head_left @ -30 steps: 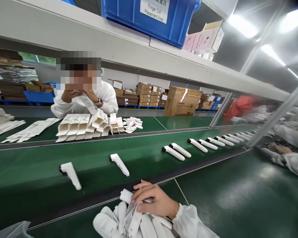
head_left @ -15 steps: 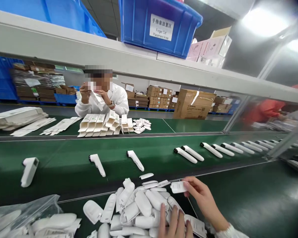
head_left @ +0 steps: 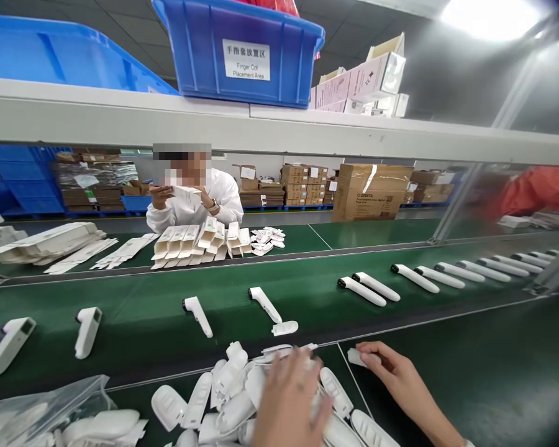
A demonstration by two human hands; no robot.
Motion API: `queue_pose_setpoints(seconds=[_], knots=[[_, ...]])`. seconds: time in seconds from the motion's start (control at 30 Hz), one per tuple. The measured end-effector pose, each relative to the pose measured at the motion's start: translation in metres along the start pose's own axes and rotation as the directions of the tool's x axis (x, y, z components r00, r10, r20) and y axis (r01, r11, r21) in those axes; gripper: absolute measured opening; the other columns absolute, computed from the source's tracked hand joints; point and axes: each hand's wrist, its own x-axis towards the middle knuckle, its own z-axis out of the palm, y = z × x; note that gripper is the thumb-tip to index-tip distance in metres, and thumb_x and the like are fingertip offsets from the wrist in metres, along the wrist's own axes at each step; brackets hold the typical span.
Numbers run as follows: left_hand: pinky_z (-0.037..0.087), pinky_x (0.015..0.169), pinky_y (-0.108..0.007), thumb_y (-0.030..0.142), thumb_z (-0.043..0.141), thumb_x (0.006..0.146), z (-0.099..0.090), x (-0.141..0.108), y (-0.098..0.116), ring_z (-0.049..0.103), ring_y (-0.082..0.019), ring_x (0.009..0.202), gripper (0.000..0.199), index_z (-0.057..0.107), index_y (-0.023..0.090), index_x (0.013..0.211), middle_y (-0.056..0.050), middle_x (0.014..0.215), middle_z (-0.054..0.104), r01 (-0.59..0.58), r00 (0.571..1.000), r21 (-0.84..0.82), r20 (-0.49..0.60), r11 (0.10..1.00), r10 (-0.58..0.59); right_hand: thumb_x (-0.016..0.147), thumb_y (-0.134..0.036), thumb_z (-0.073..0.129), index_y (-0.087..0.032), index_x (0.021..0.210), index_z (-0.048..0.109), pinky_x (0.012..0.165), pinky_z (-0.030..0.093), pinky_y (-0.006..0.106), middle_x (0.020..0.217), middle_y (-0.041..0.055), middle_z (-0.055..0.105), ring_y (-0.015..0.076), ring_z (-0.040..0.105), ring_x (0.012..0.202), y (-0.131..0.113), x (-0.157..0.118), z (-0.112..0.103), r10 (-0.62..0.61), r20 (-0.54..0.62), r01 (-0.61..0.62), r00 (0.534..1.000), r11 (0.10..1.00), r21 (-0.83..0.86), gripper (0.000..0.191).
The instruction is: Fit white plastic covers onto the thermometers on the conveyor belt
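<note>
My right hand (head_left: 394, 369) pinches a small white plastic cover (head_left: 355, 357) between thumb and fingers, above the green work surface right of a pile. My left hand (head_left: 289, 397), blurred by motion, reaches over that pile of white plastic covers (head_left: 235, 406) with its fingers apart, hiding part of it. No held piece shows in it. Beyond the pile, white gun-shaped thermometers (head_left: 263, 304) lie spaced along the green conveyor belt (head_left: 140, 323). One loose cover (head_left: 285, 328) rests on the belt beside the nearest thermometer.
A clear plastic bag (head_left: 51, 403) of white parts lies at front left. Across the belt a person in white (head_left: 195, 202) holds a small carton behind rows of open cartons (head_left: 181, 245). Overhead runs a shelf beam (head_left: 121, 118) bearing a blue bin (head_left: 242, 56).
My left hand has moved left and farther over the pile. The right hand still holds its cover, now turned. The view has shifted, and more thermometers show at left.
</note>
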Motion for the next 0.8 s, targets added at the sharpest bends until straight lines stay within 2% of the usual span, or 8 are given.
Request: queue_pose_setpoints(seconds=[0.03,0.07,0.17,0.3,0.47,0.53,0.63,0.8], knots=[[0.04,0.108,-0.051,0.046,0.038,0.098,-0.015,0.014,-0.018,0.051,-0.029,0.128,0.043,0.052,0.03,0.136,-0.005,0.14,0.055,0.193,0.961,0.021,0.198,0.981,-0.194,0.086,-0.052,0.062,-0.022,0.105,0.071,0.092,0.048,0.034,0.119,0.0076,0.066,0.0293,0.062,0.105,0.005,0.002,-0.004,-0.012,-0.011,0.011,1.0,0.993,-0.119,0.037],[0.044,0.104,-0.049,0.041,0.034,0.1,-0.028,0.028,-0.036,0.051,-0.029,0.127,0.044,0.052,0.026,0.136,-0.008,0.14,0.055,0.36,0.869,0.069,0.337,0.93,-0.361,0.086,-0.048,0.06,-0.023,0.114,0.069,0.091,0.048,0.035,0.121,0.0069,0.065,0.0294,0.062,0.105,0.009,0.004,-0.008,-0.027,-0.013,0.024,1.0,0.977,-0.213,0.039],[0.051,0.088,-0.045,0.031,0.041,0.096,-0.04,0.063,-0.076,0.061,-0.031,0.11,0.036,0.064,0.016,0.118,-0.013,0.117,0.066,0.438,0.789,0.107,0.431,0.892,-0.439,0.08,-0.033,0.053,-0.024,0.121,0.066,0.091,0.047,0.037,0.121,0.0058,0.065,0.0307,0.06,0.109,0.009,0.013,-0.018,-0.042,0.0,0.038,0.999,0.911,-0.412,0.044],[0.051,0.082,-0.037,0.032,0.05,0.091,-0.012,0.084,-0.088,0.063,-0.028,0.105,0.03,0.068,0.021,0.112,-0.009,0.109,0.069,0.429,0.774,0.063,0.489,0.901,-0.403,0.078,-0.028,0.05,-0.025,0.099,0.071,0.077,0.047,0.035,0.093,0.0034,0.071,0.0269,0.064,0.086,-0.02,0.04,-0.015,0.008,0.07,0.026,0.998,0.879,-0.477,0.03],[0.047,0.069,-0.031,0.021,0.045,0.089,-0.004,0.095,-0.077,0.067,-0.023,0.082,0.025,0.07,0.023,0.087,-0.005,0.091,0.071,0.353,0.801,0.017,0.511,0.935,-0.312,0.079,-0.038,0.06,-0.021,0.098,0.07,0.061,0.048,0.027,0.084,0.0033,0.067,0.0226,0.062,0.077,-0.058,0.094,0.031,0.017,0.195,0.0,0.981,0.996,-0.088,0.028],[0.045,0.073,-0.032,0.018,0.043,0.088,-0.02,0.093,-0.079,0.066,-0.023,0.084,0.025,0.068,0.022,0.085,-0.005,0.09,0.07,0.301,0.83,0.009,0.49,0.954,-0.267,0.08,-0.037,0.061,-0.02,0.101,0.069,0.057,0.05,0.026,0.087,0.0043,0.067,0.023,0.062,0.078,-0.066,0.111,0.055,0.011,0.222,-0.011,0.975,1.0,0.001,0.029],[0.043,0.078,-0.032,0.02,0.04,0.091,-0.058,0.078,-0.096,0.063,-0.023,0.093,0.024,0.063,0.023,0.087,-0.004,0.094,0.068,0.284,0.858,0.012,0.444,0.959,-0.26,0.083,-0.025,0.06,-0.02,0.104,0.07,0.067,0.052,0.028,0.093,0.005,0.067,0.0226,0.063,0.082,-0.071,0.125,0.092,-0.093,0.22,0.124,0.971,0.984,-0.131,0.024],[0.037,0.059,-0.027,0.037,0.036,0.094,-0.119,0.031,-0.144,0.058,-0.018,0.067,0.027,0.06,0.025,0.09,0.0,0.079,0.065,0.569,0.743,-0.044,0.457,0.821,-0.489,0.085,-0.001,0.05,-0.015,0.139,0.053,0.086,0.047,0.031,0.113,0.013,0.063,0.027,0.06,0.101,-0.062,0.129,0.131,-0.189,0.279,0.331,0.941,0.676,-0.658,0.056]])
